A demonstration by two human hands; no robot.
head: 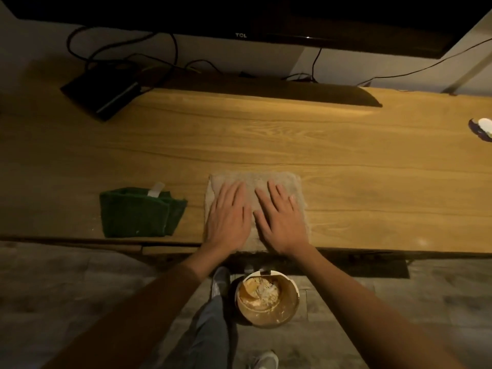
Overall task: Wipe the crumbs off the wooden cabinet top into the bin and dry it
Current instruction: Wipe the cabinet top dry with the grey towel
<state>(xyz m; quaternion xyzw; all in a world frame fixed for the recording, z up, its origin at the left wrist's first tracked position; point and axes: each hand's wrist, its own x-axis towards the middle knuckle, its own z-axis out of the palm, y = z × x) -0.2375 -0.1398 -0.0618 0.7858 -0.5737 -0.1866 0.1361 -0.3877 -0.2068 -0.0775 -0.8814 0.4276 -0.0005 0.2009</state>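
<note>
A beige cloth lies flat on the wooden cabinet top, reaching its front edge. My left hand and my right hand press flat on the cloth side by side, fingers straight. A folded green cloth lies to the left, apart from my hands. On the floor below the front edge stands a round bin holding crumbs and scraps.
A black TV hangs above the back, with a long dark soundbar under it. A black box with cables sits back left. A small white and dark object lies at the right edge. My leg and shoe stand beside the bin.
</note>
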